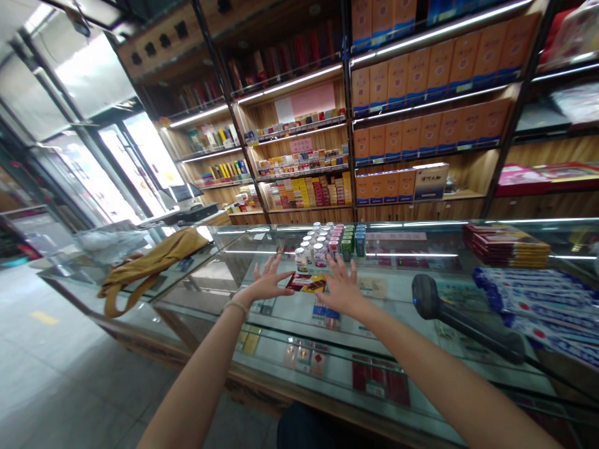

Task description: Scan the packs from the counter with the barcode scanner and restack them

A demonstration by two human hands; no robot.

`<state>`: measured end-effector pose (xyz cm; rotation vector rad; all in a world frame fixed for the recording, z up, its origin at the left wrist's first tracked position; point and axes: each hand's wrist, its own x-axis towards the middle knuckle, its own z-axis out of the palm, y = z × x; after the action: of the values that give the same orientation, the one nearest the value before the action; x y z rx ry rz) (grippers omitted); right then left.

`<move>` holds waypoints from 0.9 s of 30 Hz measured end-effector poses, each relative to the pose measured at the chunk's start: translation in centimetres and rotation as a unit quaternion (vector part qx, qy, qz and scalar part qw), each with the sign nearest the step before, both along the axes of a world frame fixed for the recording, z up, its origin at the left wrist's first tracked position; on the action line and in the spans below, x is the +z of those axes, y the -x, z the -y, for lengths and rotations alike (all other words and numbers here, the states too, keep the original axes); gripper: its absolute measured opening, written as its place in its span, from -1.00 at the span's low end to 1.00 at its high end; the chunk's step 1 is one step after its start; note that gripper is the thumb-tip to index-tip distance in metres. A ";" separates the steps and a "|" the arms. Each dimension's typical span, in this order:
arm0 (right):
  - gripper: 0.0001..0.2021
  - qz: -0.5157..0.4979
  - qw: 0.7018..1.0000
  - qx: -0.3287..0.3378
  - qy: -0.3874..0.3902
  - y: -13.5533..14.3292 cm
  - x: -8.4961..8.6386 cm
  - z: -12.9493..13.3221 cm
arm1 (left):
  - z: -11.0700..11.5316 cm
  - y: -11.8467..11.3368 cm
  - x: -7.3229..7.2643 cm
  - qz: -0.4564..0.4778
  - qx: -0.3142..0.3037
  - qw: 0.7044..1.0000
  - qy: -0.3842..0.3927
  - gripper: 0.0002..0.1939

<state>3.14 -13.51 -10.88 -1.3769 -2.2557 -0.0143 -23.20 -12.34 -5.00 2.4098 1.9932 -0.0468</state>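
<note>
A small red and yellow packet (pixel 306 283) lies flat on the glass counter between my hands. My left hand (pixel 266 282) is at its left end, fingers spread, thumb tip close to the packet's edge. At its right end is my right hand (pixel 342 285), its fingers also spread; whether either hand touches the packet is hard to tell. Just beyond stand rows of small bottles with white caps (pixel 319 254), pink containers (pixel 335 240), green ones (pixel 347 242) and blue ones (pixel 360 241).
A black handheld scanner (pixel 468 321) lies right of my right arm. Farther right are blue and white packs (pixel 538 305) and stacked red and yellow boxes (pixel 508 244). A mustard cloth bag (pixel 154 265) rests on the left counter. Shelves of boxes stand behind.
</note>
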 end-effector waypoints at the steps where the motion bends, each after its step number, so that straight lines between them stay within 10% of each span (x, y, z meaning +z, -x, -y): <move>1: -0.45 0.002 1.000 0.001 0.005 0.0 0.0 0.0 | 0.0 -0.2 0.2 -0.004 0.002 1.000 0.008 -0.26; 9: -0.38 0.015 0.999 0.011 0.031 0.0 0.0 0.0 | 0.3 -1.0 0.9 -0.056 0.032 0.997 0.037 -0.19; 18: -0.28 0.024 1.000 0.000 -0.002 -1.3 1.5 -0.1 | 0.6 -1.0 1.3 -0.064 0.036 0.994 -0.078 0.09; 27: -0.33 0.022 1.000 -0.011 -0.001 -5.4 4.5 -0.1 | 1.4 -4.3 3.6 -0.060 -0.025 0.981 -0.183 -0.06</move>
<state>8.56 -13.37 -6.43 -1.4132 -2.2749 -0.0542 -18.92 -13.72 -1.36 2.7352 2.1576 0.1981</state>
